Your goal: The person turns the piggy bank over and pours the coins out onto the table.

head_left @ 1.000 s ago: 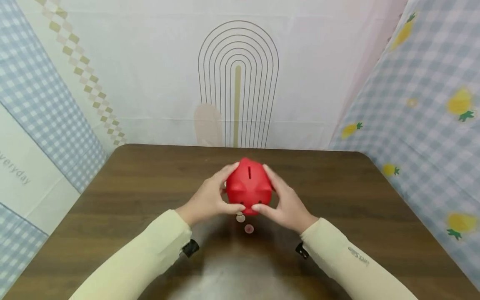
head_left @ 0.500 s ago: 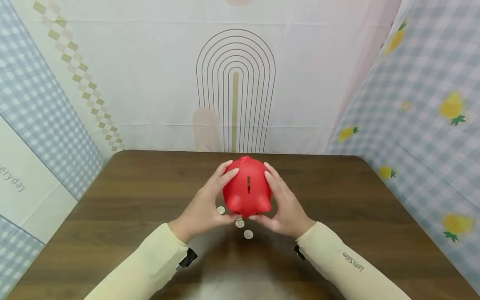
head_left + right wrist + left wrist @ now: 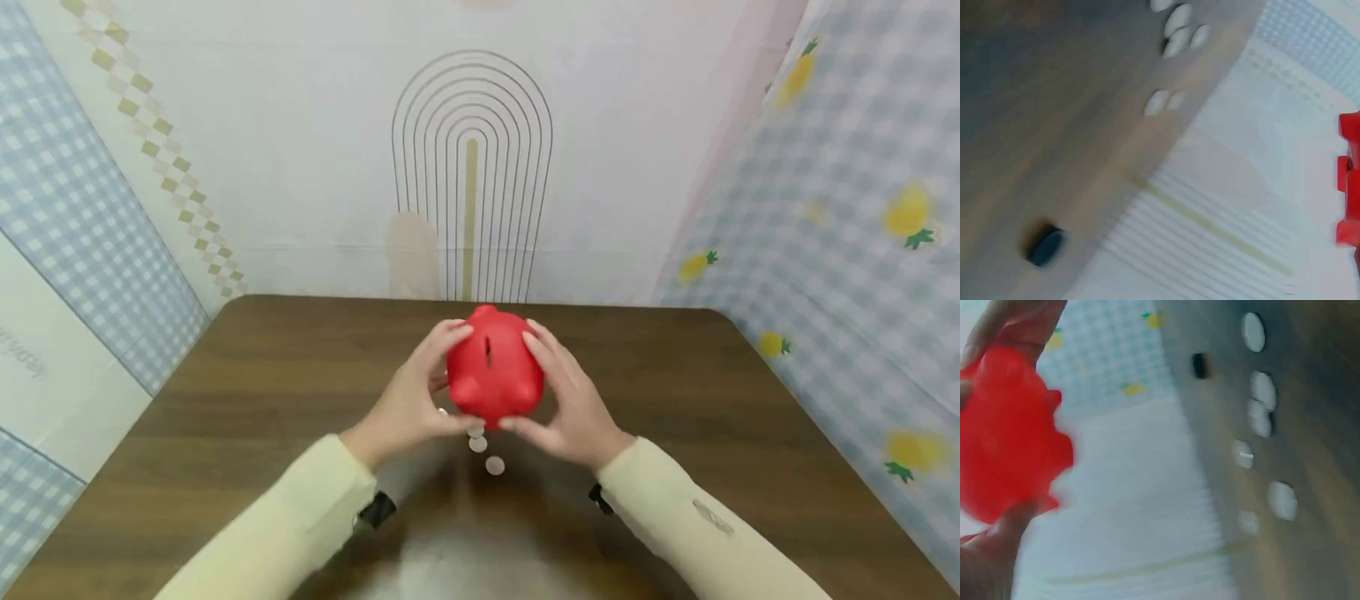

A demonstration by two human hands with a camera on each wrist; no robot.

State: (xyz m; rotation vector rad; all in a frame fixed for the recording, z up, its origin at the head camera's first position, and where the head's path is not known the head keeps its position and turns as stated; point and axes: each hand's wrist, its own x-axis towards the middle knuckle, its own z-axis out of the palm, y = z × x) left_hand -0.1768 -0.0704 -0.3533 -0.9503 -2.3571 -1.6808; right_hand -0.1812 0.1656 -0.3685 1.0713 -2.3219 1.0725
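A red piggy bank (image 3: 498, 367) with a slot in its top is raised above the brown table (image 3: 300, 358), as the wrist views show. My left hand (image 3: 397, 408) grips its left side, fingers on the upper flank and thumb near the front. On the opposite side, my right hand (image 3: 573, 404) holds it the same way. Several round silvery coins (image 3: 1282, 500) lie on the tabletop beneath; in the head view a coin (image 3: 495, 466) shows in front of the bank. The bank's underside is not visible in the head view.
A small black disc-like piece (image 3: 1045, 245) sits on the table, apart from the coins. Behind the table hangs a white cloth (image 3: 322, 167) with an arch pattern. A checked cloth (image 3: 847, 308) with yellow fruit borders the right side.
Both hands have kept hold of the piggy bank while tilting it back and forth; its eyes showed a second ago. The slot now lies farther left and points slightly askew.
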